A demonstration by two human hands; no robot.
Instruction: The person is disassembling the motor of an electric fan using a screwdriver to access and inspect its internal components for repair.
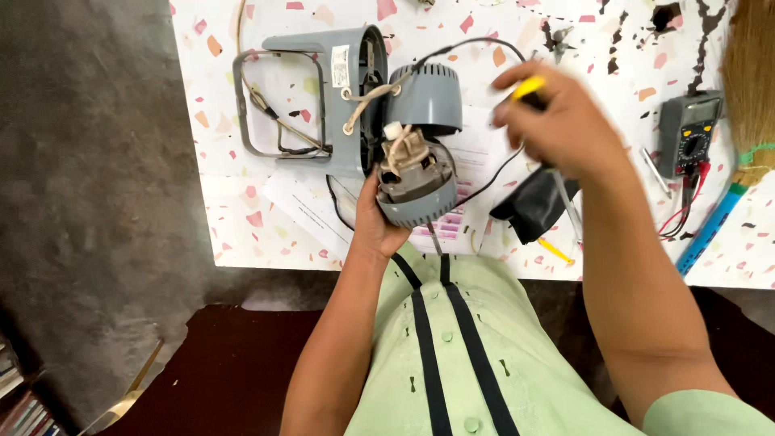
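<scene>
**Motor out of its housing, tool in hand**

Your desk (242, 234), a white top speckled with coloured chips, carries everything. The largest piece on it is the grey housing (339, 89) lying on its side with a wire stand (250, 105) at its left end. The housing is already opened up, and a beige cord (363, 105) runs across the gap.

Your left hand (373, 222) cups the motor (416, 182) from below, its fingers wrapped round the lower rim; the motor is lifted clear of the desk, just beside the housing and below its domed grey cap (428, 97). Black leads still tie it to the rest, so the separation looks only partly done.

Your right hand (557, 121) is closed on a yellow-handled tool (529, 87) (blurred, likely a screwdriver), held above the papers (476, 153) to the motor's right, not touching it.

Further right lie a black pouch (533, 206), a multimeter (688, 133) with red and black leads, and a broom (751, 89).
</scene>
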